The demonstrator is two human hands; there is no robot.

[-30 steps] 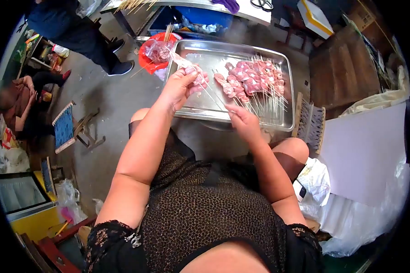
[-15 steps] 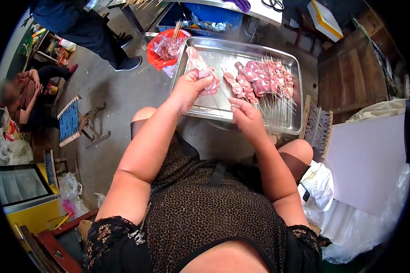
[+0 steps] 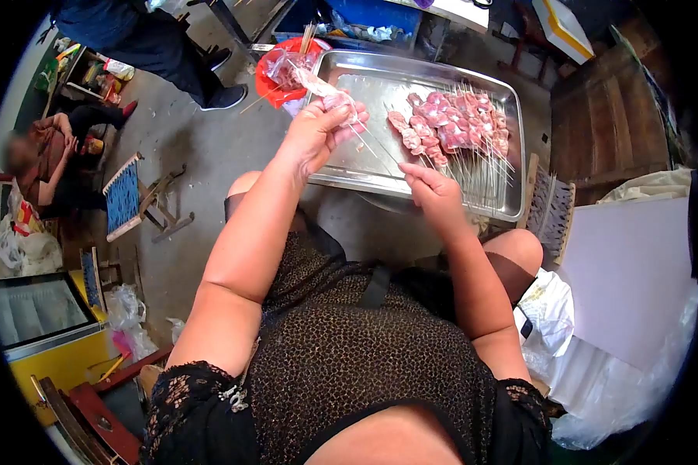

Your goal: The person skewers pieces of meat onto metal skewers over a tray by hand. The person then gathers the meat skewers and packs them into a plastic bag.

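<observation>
My left hand point(image 3: 326, 132) is closed around a pale pink strip of raw meat point(image 3: 335, 98), whose far end hangs out to the upper left. From this meat a thin skewer point(image 3: 378, 149) runs down to the right. Thumb and fingers of my right hand point(image 3: 436, 192) pinch its lower end. Both hands are over the near side of a metal tray point(image 3: 357, 171). On the tray's right half lies a pile of skewered raw meat point(image 3: 454, 120), with the bare skewer ends pointing toward me.
Beyond my left hand a red bag point(image 3: 270, 87) holds more meat and upright sticks. A blue bin point(image 3: 380, 19) is behind the tray. A low folding stool point(image 3: 122, 198) stands at left. One person point(image 3: 155, 46) stands nearby and another point(image 3: 46, 159) sits at far left.
My hands have drawn slightly apart, showing more bare skewer between them. The meat strip now tilts further left. The whole view has shifted a little.
</observation>
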